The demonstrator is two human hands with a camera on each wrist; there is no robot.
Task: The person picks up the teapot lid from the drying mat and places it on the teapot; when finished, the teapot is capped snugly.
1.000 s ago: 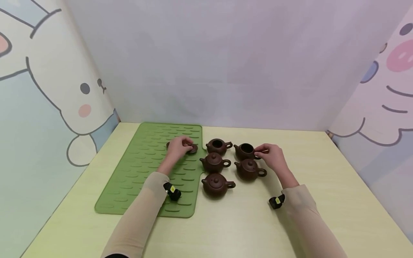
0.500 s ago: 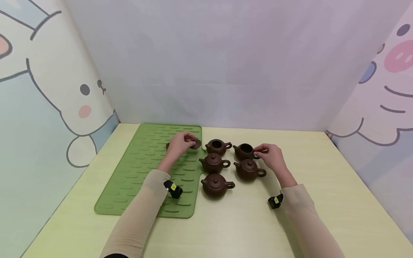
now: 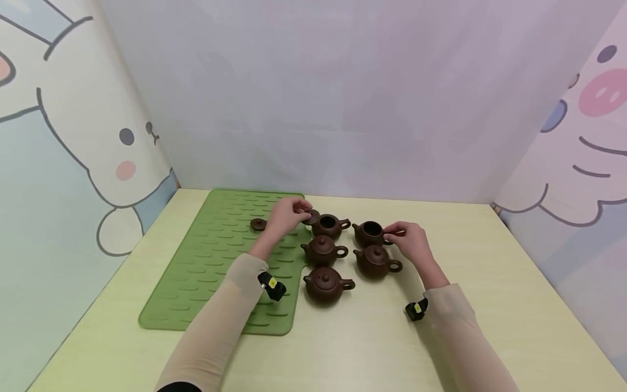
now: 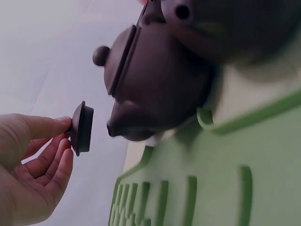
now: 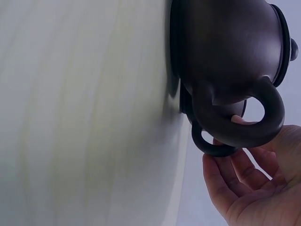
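Observation:
My left hand (image 3: 288,216) pinches the knob of a dark brown teapot lid (image 4: 83,129), held in the air beside an open teapot (image 3: 327,233) in the back row. In the left wrist view the lid's underside faces the teapots. My right hand (image 3: 413,242) grips the handle of a second open teapot (image 3: 368,238), back right, standing on the table. The right wrist view shows its fingers at that handle (image 5: 216,149), partly covered by a nearer teapot's handle. Another lid (image 3: 257,224) lies on the green mat (image 3: 191,288), left of my left hand.
Two lidded teapots, one in the middle (image 3: 320,253) and one in front (image 3: 323,289), line up before the left open teapot. A further lidded teapot (image 3: 374,265) stands close before the right open one. The table (image 3: 372,348) ends at a pale back wall (image 3: 318,109).
My left hand has carried the lid rightward from over the mat to the left open teapot. The lid left on the mat has come into fuller view. My right hand keeps its hold.

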